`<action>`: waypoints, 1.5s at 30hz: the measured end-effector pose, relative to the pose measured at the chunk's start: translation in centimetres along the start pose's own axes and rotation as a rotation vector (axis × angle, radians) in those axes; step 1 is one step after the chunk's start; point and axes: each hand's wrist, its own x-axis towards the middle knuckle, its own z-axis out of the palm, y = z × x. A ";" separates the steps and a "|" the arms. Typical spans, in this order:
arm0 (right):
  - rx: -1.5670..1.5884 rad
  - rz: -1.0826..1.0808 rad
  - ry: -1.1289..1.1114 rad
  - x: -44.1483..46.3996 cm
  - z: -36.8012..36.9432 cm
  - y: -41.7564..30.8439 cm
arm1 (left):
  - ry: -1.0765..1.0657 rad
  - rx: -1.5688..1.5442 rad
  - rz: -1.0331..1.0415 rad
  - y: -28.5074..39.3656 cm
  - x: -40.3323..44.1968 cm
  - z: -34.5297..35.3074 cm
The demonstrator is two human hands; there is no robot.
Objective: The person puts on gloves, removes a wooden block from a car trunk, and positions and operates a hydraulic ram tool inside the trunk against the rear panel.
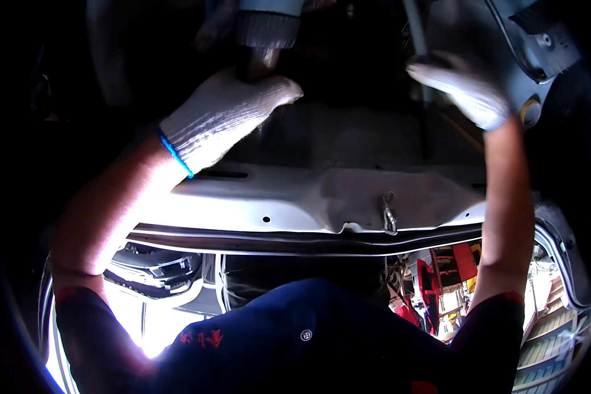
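Note:
My left hand (226, 118), in a white knit glove with a blue cuff, is wrapped round a metal shaft (265, 58) below a dark ribbed collar (266, 29). Its thumb points right, and the other fingers are mostly hidden behind the shaft. Higher on the right, my right hand (463, 90) is gloved in white and blurred. It lies against a thin upright rod (415, 26), its fingertips crossing the rod. Whether those fingers close on it is too smeared to tell.
A pale metal panel edge (282, 200) with a small hook (390, 215) crosses below the hands. Bodywork with a cable (505, 39) and a round yellow-rimmed part (530, 113) stands at right. Red items (428, 289) show below right. The area behind the hands is dark.

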 end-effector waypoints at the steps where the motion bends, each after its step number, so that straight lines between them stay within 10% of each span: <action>1: 0.438 -0.063 -0.381 -1.8 -2.7 -2.3 | -0.002 -0.002 -0.010 0.1 -0.1 0.1; 5: 0.873 -0.375 -0.748 1.1 -5.7 0.0 | 0.039 0.060 0.001 0.6 -0.1 0.0; 10: -0.217 -0.118 0.062 4.2 2.3 2.6 | 0.003 0.043 -0.031 0.9 -0.2 0.2; 15: 1.021 -0.468 -0.961 2.9 -5.0 -0.9 | 0.014 -0.002 -0.016 0.5 -0.2 0.1; 21: 0.006 -0.199 0.072 5.3 1.5 4.3 | -0.002 -0.060 -0.006 -0.1 0.5 0.4; 22: -0.098 -0.148 0.102 4.5 1.5 1.9 | 0.005 -0.066 -0.017 0.2 0.5 0.6; 25: 0.993 -0.300 -0.575 0.7 -3.5 -2.7 | -0.029 -0.034 -0.027 0.7 0.4 0.7; 28: 1.117 -0.565 -0.653 2.2 -5.0 -0.1 | -0.008 -0.020 -0.043 1.2 0.1 0.6; 30: 0.593 -0.170 -0.159 3.2 -0.3 1.9 | 0.006 0.025 -0.046 1.0 0.1 0.5; 33: -0.037 -0.121 0.054 4.4 0.9 1.4 | -0.026 0.013 -0.075 1.6 -0.3 0.7; 35: 0.747 -0.194 -0.358 1.9 -1.7 -0.7 | -0.011 0.003 -0.050 1.1 0.1 0.9; 39: 1.165 -0.560 -0.677 2.6 -4.2 -0.2 | 0.021 0.038 -0.088 1.8 -0.4 0.7; 43: -0.105 -0.172 0.166 3.8 1.7 2.4 | -0.025 -0.059 -0.036 -0.2 0.5 1.0; 45: 0.771 -0.183 -0.337 2.3 -0.4 0.1 | -0.056 -0.138 -0.008 -0.4 0.5 1.3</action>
